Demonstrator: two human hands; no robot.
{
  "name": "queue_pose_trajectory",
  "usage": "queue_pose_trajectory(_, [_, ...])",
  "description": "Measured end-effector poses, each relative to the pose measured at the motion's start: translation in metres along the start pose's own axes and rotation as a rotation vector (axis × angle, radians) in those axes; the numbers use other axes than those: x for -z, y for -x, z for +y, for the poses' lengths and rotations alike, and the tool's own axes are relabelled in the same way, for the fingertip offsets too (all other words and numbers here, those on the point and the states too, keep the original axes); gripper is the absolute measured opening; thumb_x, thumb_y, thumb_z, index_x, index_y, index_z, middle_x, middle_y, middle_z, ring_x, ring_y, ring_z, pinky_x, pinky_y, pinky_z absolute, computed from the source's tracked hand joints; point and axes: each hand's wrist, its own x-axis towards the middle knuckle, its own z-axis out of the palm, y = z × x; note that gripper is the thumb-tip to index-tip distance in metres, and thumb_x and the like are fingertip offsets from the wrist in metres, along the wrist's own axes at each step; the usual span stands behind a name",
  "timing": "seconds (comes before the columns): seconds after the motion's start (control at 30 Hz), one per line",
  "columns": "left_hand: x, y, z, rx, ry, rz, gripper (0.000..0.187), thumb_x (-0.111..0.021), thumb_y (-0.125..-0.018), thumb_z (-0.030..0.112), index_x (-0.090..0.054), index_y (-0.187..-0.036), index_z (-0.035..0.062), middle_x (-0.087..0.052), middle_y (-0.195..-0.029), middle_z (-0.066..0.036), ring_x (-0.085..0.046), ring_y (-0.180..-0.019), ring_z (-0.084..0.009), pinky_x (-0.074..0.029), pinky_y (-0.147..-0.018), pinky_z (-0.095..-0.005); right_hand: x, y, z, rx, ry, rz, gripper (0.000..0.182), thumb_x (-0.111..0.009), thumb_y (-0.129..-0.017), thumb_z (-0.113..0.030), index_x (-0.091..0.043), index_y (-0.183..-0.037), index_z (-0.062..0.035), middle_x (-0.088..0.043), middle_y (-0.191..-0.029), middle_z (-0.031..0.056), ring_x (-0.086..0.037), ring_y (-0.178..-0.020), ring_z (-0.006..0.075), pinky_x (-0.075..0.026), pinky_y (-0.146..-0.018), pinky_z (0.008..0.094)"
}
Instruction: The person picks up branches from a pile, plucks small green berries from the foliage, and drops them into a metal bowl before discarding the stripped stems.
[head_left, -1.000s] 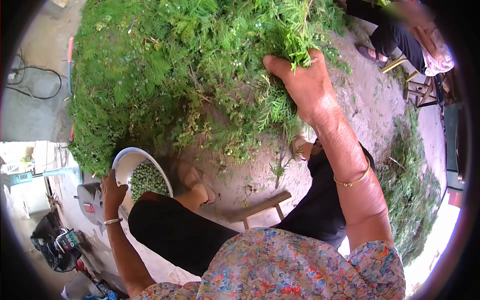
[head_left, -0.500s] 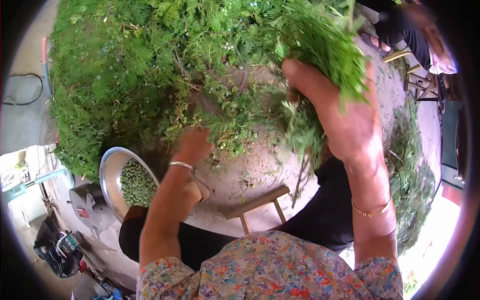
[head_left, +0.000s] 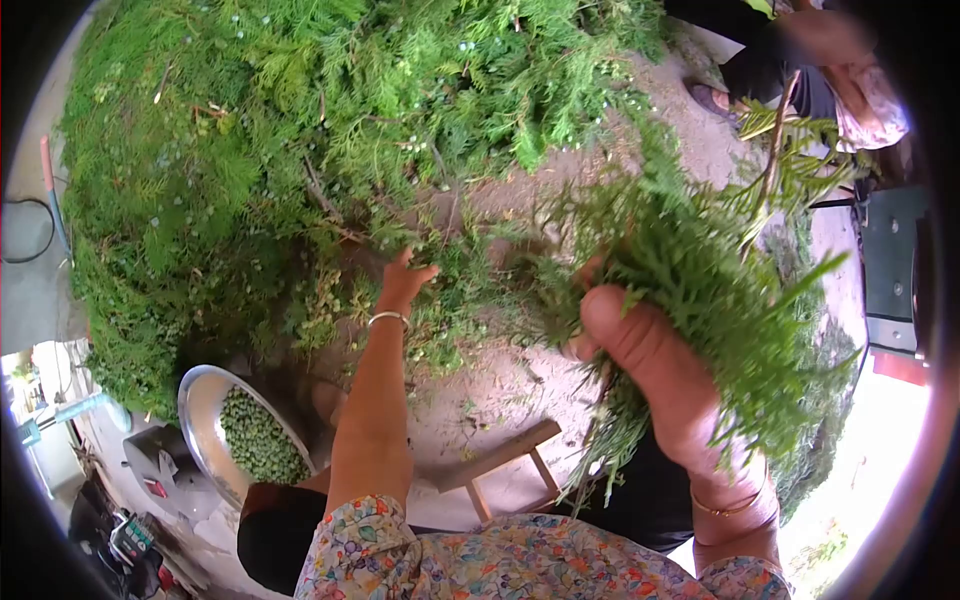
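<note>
My right hand (head_left: 655, 375) grips a thick bunch of green feathery branches (head_left: 715, 265), lifted off the ground close to me. My left hand (head_left: 405, 280) reaches forward with fingers apart, holding nothing, at the near edge of the large pile of green branches (head_left: 300, 120) on the sandy ground. A metal bowl (head_left: 200, 415) with small green seeds (head_left: 260, 440) sits at the lower left, near my knee.
A wooden stool frame (head_left: 500, 460) lies on the sand in front of me. Another person (head_left: 820, 60) sits at the upper right by a wooden stool. More cut greenery (head_left: 830, 360) lies at the right. Bags and clutter sit at the lower left.
My right hand has pulled a bunch of branches out of the pile and toward me. My left hand left the bowl and reached forward to the pile's edge.
</note>
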Motion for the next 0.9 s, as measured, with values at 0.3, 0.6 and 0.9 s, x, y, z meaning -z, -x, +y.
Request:
queue_pose_trajectory(0.3, [0.037,0.056,0.006,-0.089,0.611,0.246,0.021,-0.067,-0.078,0.001,-0.065,-0.097,-0.0049,-0.062,-0.077,-0.006,-0.057,-0.065,-0.0149,-0.047,-0.061,-0.0276,-0.001,0.001,-0.001,-0.020,-0.315,-0.164,0.010,-0.065,-0.082,-0.009,-0.062,-0.085,0.0000,-0.062,-0.069,0.0036,-0.057,-0.066,0.0112,-0.046,-0.063,0.0260])
queue_pose_trajectory(0.6, [0.145,0.178,0.086,-0.356,0.380,-0.167,0.010,-0.063,-0.078,0.003,-0.063,-0.083,-0.0053,-0.063,-0.078,-0.012,-0.062,-0.070,-0.0205,-0.049,-0.061,-0.0301,-0.013,-0.005,-0.006,0.037,-0.078,-0.334,0.048,-0.073,-0.077,-0.018,-0.044,-0.108,0.0037,-0.061,-0.089,0.0058,-0.055,-0.080,0.0110,-0.047,-0.072,0.0288])
queue_pose_trajectory(0.9, [0.149,0.302,0.144,-0.648,0.651,-0.468,0.039,-0.061,-0.078,0.028,-0.055,-0.085,-0.0098,-0.060,-0.069,-0.018,-0.061,-0.058,-0.0240,-0.050,-0.050,-0.0322,-0.054,-0.023,0.023,0.387,-0.404,-0.611,0.040,-0.065,-0.080,-0.008,-0.051,-0.116,0.0017,-0.064,-0.099,0.0077,-0.059,-0.085,0.0135,-0.049,-0.074,0.0272])
